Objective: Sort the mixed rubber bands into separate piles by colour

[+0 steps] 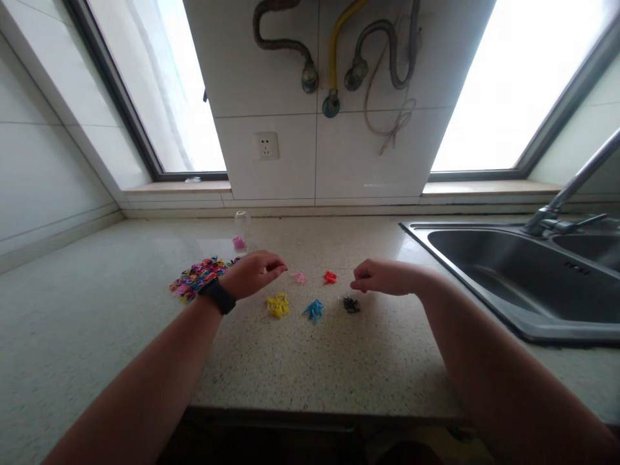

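Note:
My left hand [256, 271], with a dark watch [217, 296] on its wrist, is closed in a pinch just left of a small pink pile of elastic bands [299, 278]. Whatever its fingertips hold is too small to make out. Behind that wrist lies a heap of mixed-colour elastic bands [198, 276], partly covered by the hand. My right hand [374, 276] is closed too, just above the black bands [351, 305]; its fingers hide any content. Between the hands sit red bands [330, 277], with yellow bands [278, 305] and blue bands [314, 310] nearer me.
A clear plastic bottle [243, 226] stands behind my left hand, beside a pink cap [238, 243]. To the right, a steel sink [489, 271] with a faucet [547, 219] is set into the speckled counter [310, 368]. Pipes and a socket [267, 146] are on the tiled wall.

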A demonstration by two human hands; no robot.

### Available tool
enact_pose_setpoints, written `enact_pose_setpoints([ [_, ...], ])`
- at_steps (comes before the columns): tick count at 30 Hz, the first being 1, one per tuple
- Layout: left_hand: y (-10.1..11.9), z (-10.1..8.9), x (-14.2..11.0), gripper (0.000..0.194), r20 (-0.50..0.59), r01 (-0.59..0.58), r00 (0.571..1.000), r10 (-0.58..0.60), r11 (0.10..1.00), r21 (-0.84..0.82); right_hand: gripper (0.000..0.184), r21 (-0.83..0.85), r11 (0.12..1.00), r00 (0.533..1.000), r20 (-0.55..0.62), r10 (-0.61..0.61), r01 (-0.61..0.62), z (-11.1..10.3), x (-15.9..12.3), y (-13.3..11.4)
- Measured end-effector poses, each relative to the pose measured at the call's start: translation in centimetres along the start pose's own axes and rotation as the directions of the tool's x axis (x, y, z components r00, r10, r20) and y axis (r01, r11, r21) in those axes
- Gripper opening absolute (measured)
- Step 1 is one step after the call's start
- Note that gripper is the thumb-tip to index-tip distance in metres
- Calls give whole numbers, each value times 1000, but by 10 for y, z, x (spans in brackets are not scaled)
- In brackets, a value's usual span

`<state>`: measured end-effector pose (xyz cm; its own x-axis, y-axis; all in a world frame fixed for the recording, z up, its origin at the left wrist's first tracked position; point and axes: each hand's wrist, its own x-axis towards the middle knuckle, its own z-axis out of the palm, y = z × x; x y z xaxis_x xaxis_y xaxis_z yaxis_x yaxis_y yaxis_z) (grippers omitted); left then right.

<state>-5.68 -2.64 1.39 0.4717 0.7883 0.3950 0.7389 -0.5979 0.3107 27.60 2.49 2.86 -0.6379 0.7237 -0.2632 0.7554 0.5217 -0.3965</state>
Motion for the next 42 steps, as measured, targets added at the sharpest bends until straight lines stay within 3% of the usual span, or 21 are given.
enact_pose_setpoints([
  [7,-14,-8,-3,24,-56,46,998,-42,997,60,41,-24,998,984,-167,-62,59,6,12,9],
  [12,-31,-19,-8,24,-121,153,983,-136,978,141,39,-89,992,961,-252,-113,94,10,16,7],
  [22,-81,-38,-28,28,-264,465,881,-393,825,322,37,-162,984,930,-347,-124,70,14,23,18],
  [25,-100,-40,-35,27,-257,524,851,-459,776,350,37,-169,983,930,-347,-123,67,15,25,22],
  [29,-115,-39,-42,33,-169,498,866,-470,786,366,37,-156,984,933,-336,-130,81,15,25,24],
  [36,-113,-37,-42,38,-49,467,874,-484,807,362,37,-147,988,938,-330,-103,56,15,24,23],
  [42,-114,-37,-42,35,-11,482,857,-515,794,371,36,-148,987,939,-325,-110,64,15,25,24],
])
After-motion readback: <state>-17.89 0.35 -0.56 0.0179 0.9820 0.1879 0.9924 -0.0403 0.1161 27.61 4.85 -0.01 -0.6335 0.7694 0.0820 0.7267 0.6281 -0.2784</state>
